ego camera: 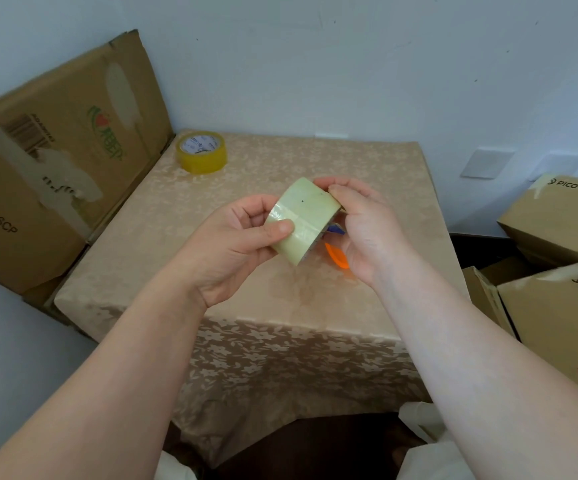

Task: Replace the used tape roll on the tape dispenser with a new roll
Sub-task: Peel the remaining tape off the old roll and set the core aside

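A pale cream tape roll (303, 220) is held tilted above the middle of the table. My left hand (235, 237) grips its near side, thumb pressed on the outer surface. My right hand (363, 230) holds its far right side, fingers curled over the top edge. An orange tape dispenser (337, 256) shows partly behind the roll, against my right palm; most of it is hidden. A second roll, yellow with a white printed core (201, 152), lies flat at the table's far left corner.
The table (280, 299) wears a beige floral cloth and stands against a white wall. A large worn cardboard box (55, 168) leans at the left. Several brown boxes (557, 271) are stacked at the right.
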A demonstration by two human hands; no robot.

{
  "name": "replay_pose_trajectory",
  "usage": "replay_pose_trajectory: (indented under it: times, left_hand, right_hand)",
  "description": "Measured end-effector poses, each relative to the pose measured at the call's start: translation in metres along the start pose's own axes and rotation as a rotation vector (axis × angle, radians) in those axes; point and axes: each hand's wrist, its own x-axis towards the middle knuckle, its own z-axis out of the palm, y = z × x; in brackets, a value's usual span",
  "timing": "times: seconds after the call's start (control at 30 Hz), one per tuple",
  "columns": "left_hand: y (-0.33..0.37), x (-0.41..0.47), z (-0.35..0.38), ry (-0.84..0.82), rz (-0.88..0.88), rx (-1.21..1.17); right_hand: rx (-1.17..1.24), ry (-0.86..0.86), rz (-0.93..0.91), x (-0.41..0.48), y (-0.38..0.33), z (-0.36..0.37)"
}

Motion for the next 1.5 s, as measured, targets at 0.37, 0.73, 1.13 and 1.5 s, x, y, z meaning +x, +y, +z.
replay_pose_trajectory:
  times: [0.37, 0.73, 1.13, 1.5]
  left_hand:
    - [0.0, 0.001, -0.003, -0.025, 0.029, 0.005]
    - [0.008, 0.003, -0.003, 0.175, -0.003, -0.081]
    - [0.004, 0.009, 0.009, 0.29, -0.173, -0.193]
    - [0.031, 0.072, 0.03, 0.303, -0.229, 0.092]
  right_hand:
    - [0.016, 0.005, 0.008, 0.002, 0.001, -0.001]
    - [0.018, -0.002, -0.023, 0.001, 0.003, -0.001]
    - [-0.052, -0.212, 0.114, -0.004, 0.012, -0.011]
    - [0.113, 0.233, 0.111, 0.063, -0.023, -0.033]
